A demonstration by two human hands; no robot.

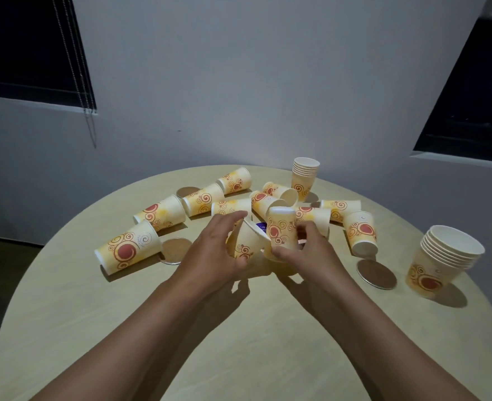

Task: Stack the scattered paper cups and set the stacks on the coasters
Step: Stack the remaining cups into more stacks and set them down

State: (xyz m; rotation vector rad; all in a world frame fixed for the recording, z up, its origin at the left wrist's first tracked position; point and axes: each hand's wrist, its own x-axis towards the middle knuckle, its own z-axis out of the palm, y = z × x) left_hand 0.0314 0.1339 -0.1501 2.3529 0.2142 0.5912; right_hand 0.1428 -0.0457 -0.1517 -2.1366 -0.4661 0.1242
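Observation:
Several yellow paper cups with red swirls lie on their sides across the round table [123, 328], one of them at the near left [127, 248]. My left hand [210, 253] grips a tilted cup [246, 241] with its mouth turned right. My right hand [305, 250] holds another cup [281, 227] bottom up beside it; the two cups touch. One stack of cups [304, 178] stands at the back on a coaster. A taller stack [441, 259] stands at the right edge. Bare round cork coasters lie at the left [175, 250], the back left [185, 192] and the right [376, 274].
A small blue-purple item [260, 226] peeks out behind the held cups. A white wall runs behind the table, with dark windows at both upper corners and a blind cord [89, 123] hanging at the left.

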